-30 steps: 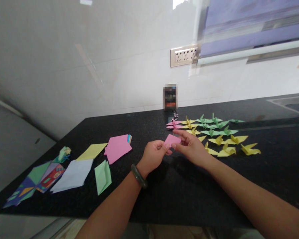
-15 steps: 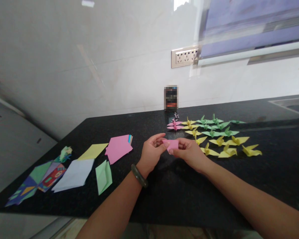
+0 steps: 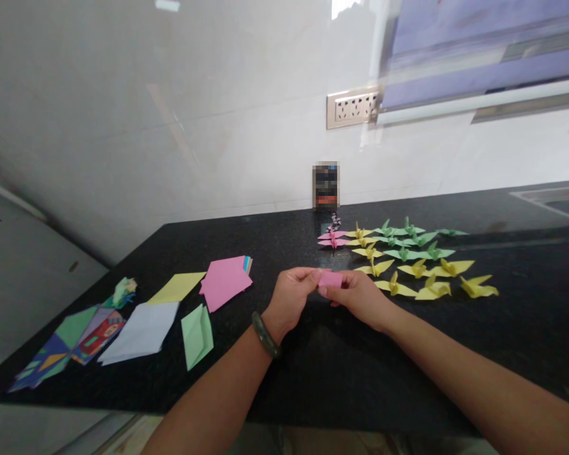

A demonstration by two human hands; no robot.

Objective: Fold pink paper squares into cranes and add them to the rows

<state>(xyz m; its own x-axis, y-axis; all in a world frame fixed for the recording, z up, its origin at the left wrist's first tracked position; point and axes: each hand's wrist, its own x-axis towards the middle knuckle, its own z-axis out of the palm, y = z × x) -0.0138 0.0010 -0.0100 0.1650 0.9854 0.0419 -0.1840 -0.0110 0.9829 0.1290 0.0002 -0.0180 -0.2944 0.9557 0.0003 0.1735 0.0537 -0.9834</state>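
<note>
Between my two hands, just above the dark counter, is a small folded piece of pink origami paper [image 3: 330,279]. My left hand [image 3: 294,294], below which a dark green bangle [image 3: 265,335] circles the wrist, pinches its left side. The fingers of my right hand [image 3: 363,296] grip its right and lower edge, thumb in front. Fingers cover part of the paper, so its full fold is hidden. Just beyond my hands stand two pink paper cranes [image 3: 332,239]. Yellow cranes [image 3: 394,285] and green cranes [image 3: 404,253] sit in rows to the right.
Left on the black counter [image 3: 265,237] lie a pink paper stack [image 3: 227,281], a folded green sheet [image 3: 198,338], white sheets [image 3: 142,332], a yellow sheet [image 3: 177,287] and a colourful packet [image 3: 61,347]. A blurred-out box [image 3: 326,186] leans on the wall below a socket [image 3: 353,109].
Both hands have come slightly lower and closer to me with the pink paper. My left fingers, partly spread before, are now drawn together on it.
</note>
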